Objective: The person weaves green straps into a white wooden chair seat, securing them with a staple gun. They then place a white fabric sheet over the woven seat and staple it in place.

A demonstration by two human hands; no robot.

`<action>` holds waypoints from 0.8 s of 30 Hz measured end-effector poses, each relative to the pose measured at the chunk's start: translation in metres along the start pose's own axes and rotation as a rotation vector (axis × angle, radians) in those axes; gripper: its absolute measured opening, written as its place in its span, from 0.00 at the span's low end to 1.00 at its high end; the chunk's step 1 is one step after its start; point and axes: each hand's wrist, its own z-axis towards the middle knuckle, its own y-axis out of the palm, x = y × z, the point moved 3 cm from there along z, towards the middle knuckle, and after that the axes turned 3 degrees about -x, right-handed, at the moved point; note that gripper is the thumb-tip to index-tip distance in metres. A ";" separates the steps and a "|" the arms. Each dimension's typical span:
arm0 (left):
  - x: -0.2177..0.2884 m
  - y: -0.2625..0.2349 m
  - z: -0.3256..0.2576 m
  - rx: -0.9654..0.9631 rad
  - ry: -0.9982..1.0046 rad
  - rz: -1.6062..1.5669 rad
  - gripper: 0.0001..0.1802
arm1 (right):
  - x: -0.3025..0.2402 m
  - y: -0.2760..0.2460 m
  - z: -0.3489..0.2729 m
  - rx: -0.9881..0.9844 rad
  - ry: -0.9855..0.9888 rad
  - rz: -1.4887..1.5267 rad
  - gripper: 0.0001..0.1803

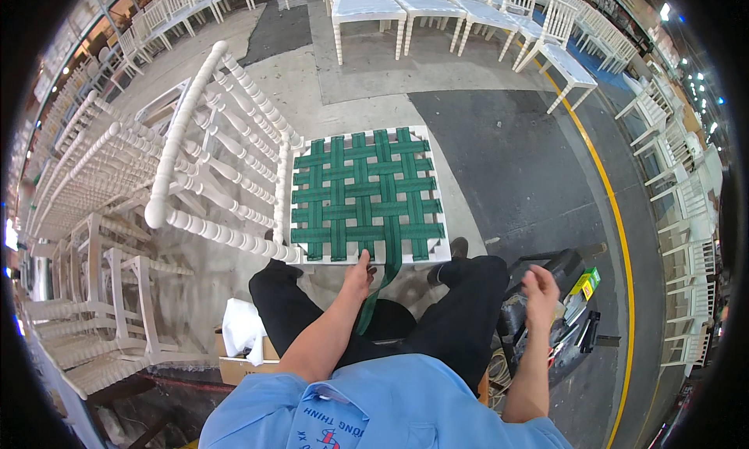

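In front of me stands a white chair with a turned spindle back [181, 137] on its left side. Its seat frame [442, 215] carries a woven lattice of green webbing [360, 190]. One loose webbing strap [392, 255] hangs over the near edge and down between my legs. My left hand [360, 277] is closed at that near edge, just left of the strap, thumb upward; what its fingers grip is hidden. To the right, my right hand [540, 294] is raised beside a tool tray, fingers loosely bent and apart, with nothing visible in them.
The dark tray [511, 324] at my right holds tools and a green-and-yellow box [585, 283]. A cardboard box [242, 367] with white wrapping [243, 330] sits at my left. Unpainted chair frames [117, 293] crowd the left; white chairs [367, 8] line the back and right.
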 end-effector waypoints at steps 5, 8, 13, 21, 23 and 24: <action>-0.017 0.006 0.006 -0.112 0.080 0.174 0.52 | -0.017 0.123 -0.029 -0.385 -0.005 0.191 0.14; -0.031 0.011 0.011 -0.119 0.097 0.384 0.58 | -0.012 0.182 -0.037 -0.565 0.081 0.186 0.15; -0.041 0.015 0.034 -0.292 -0.065 0.454 0.52 | 0.020 0.228 -0.037 -0.716 0.132 0.048 0.17; -0.046 0.015 0.043 -0.306 0.059 0.420 0.44 | 0.055 0.252 -0.029 -0.750 0.236 -0.282 0.21; -0.044 0.015 0.048 -0.313 0.053 0.453 0.39 | 0.058 0.257 -0.026 -0.787 0.183 -0.273 0.23; -0.044 0.015 0.049 -0.318 0.061 0.482 0.36 | 0.062 0.258 -0.025 -0.794 0.247 -0.333 0.24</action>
